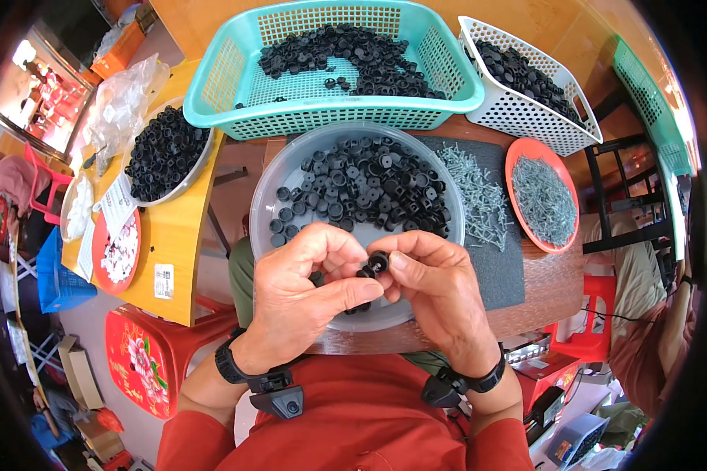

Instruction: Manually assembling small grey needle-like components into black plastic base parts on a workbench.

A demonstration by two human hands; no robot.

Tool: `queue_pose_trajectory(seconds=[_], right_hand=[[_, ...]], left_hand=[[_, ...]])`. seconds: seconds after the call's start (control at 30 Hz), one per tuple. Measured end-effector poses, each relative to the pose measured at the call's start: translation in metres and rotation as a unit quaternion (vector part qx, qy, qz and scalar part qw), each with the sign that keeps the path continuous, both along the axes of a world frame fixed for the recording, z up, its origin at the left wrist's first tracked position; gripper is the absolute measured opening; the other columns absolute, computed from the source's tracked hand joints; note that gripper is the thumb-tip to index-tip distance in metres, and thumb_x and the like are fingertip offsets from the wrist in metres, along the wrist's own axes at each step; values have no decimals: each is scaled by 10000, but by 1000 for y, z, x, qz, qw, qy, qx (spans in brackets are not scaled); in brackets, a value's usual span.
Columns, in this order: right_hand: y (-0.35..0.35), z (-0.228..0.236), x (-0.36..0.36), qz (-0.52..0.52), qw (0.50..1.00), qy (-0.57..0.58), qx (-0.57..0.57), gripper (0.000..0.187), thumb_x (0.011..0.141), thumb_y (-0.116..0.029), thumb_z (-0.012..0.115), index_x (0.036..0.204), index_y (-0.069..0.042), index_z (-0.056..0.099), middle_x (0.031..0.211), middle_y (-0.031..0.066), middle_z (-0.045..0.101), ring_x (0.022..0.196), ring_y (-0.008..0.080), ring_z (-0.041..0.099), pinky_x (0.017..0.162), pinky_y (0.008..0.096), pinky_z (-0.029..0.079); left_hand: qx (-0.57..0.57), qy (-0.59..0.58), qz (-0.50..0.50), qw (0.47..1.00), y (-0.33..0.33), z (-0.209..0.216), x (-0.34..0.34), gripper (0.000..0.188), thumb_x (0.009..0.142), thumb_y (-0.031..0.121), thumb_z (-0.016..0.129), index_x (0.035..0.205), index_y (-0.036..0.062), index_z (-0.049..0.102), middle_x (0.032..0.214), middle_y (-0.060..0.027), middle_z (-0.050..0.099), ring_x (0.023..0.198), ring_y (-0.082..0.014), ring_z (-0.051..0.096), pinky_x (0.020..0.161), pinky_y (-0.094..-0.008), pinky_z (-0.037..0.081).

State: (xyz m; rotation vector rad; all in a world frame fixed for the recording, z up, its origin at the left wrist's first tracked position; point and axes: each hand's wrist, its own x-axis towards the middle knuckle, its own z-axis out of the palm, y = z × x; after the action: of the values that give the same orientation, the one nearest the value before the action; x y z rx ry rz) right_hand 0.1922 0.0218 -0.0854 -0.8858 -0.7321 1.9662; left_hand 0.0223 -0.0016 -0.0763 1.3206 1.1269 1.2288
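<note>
Over the near side of a round translucent tub (261, 200), both my hands meet around small black plastic parts. A round black cap (378, 261) with a hollow centre is pinched between the thumb and finger of my right hand (440, 286). Against it, my left hand (294, 282) grips another small black piece, mostly hidden by the fingers. Whether the two pieces are joined I cannot tell. A further black piece shows under my left fingers. Many loose black caps (369, 180) fill the tub, some upright and some tipped over.
Behind the tub stand a turquoise basket (322, 119) and a white basket (518, 125), both with black parts. To the right, screws (475, 196) lie on a dark mat (503, 275), beside a red plate (518, 216) of screws. A yellow table (182, 251) on the left carries more containers.
</note>
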Motion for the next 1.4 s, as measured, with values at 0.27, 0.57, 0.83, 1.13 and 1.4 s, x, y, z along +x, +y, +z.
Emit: queue_pose_trajectory(seconds=[0.27, 0.57, 0.83, 1.13, 1.4], right_hand=[[4, 5, -15, 29, 999, 14, 9, 159, 851, -46, 595, 986, 24, 643, 806, 52, 636, 678, 91, 549, 590, 212, 436], [7, 4, -24, 43, 999, 11, 18, 146, 850, -32, 588, 974, 23, 643, 794, 46, 633, 671, 86, 545, 587, 209, 432], [6, 3, -26, 41, 999, 5, 17, 148, 846, -25, 589, 975, 23, 644, 789, 45, 634, 662, 82, 545, 582, 202, 432], [5, -1, -24, 33, 999, 8, 27, 150, 842, -28, 599, 975, 16, 651, 794, 46, 638, 660, 77, 541, 581, 199, 434], [4, -7, -25, 25, 998, -19, 49, 150, 831, -30, 615, 969, 13, 653, 795, 45, 645, 675, 76, 558, 584, 203, 446]], left_hand=[[-12, -41, 21, 999, -6, 4, -14, 292, 684, -62, 745, 899, -2, 556, 798, -25, 578, 704, -68, 545, 632, -209, 471], [-5, -47, 52, 998, -9, 1, -18, 234, 723, 10, 746, 871, 19, 565, 764, 12, 562, 660, -30, 500, 595, -180, 433], [3, -35, 60, 998, -9, -2, -19, 231, 718, -1, 742, 869, 18, 568, 764, 12, 567, 649, -27, 499, 583, -175, 430], [-20, -14, 31, 999, -9, 1, -20, 269, 719, -73, 713, 920, -20, 542, 808, -32, 565, 723, -67, 547, 673, -216, 503], [-1, 11, 34, 999, -7, -5, -21, 262, 710, -52, 731, 902, -13, 556, 784, -22, 566, 696, -56, 530, 628, -195, 465]])
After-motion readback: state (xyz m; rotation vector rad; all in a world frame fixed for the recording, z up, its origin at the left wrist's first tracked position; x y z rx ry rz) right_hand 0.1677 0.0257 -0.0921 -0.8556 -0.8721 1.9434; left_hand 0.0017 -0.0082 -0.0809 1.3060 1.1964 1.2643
